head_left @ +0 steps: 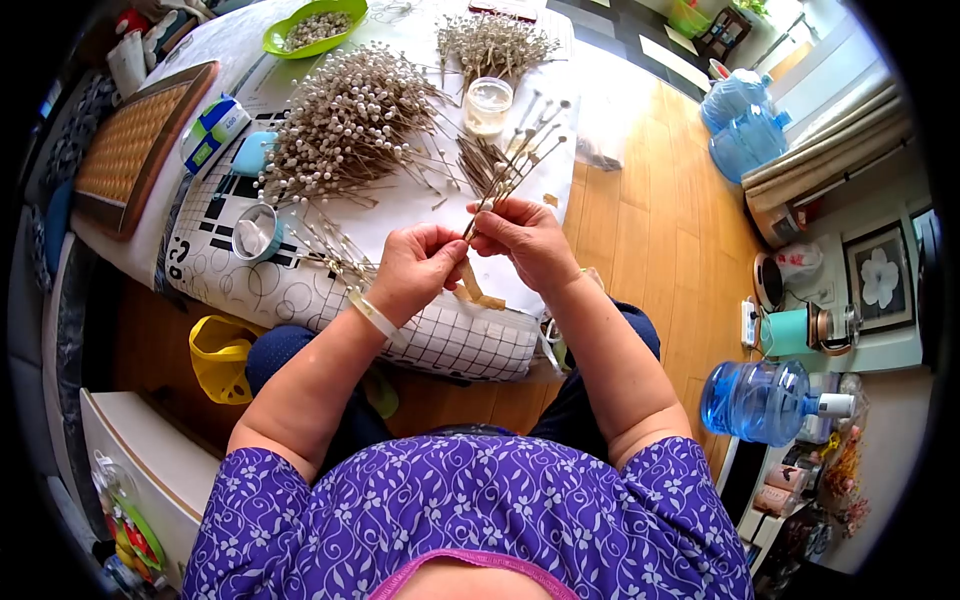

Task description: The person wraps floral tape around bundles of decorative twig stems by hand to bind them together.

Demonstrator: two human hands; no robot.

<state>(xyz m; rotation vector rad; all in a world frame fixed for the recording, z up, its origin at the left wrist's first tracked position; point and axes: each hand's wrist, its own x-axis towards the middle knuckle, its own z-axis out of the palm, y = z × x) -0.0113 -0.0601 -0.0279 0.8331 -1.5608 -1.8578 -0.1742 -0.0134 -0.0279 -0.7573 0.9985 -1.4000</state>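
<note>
Thin brown stems [512, 172] with small dark heads are pinched between my left hand [425, 265] and my right hand [522, 240], above the table's front edge. Their heads fan out to the upper right. Behind them lies a bundle of brown sticks [482, 165]. A large heap of stems with pale round heads [345, 125] covers the table's middle, with a few loose pale-headed stems [335, 245] beside my left hand. A smaller heap of such stems [495, 42] sits farther back, near a clear round tub [488, 105] with pale contents. Brown strips [480, 292] lie below my hands.
On the table [440, 340] are a green bowl [315, 28] of pale heads, a tissue pack [215, 130], a blue-rimmed round container [257, 232] and a woven mat [145, 150]. A yellow bag [220, 360] is at lower left; water bottles [755, 400] stand at right.
</note>
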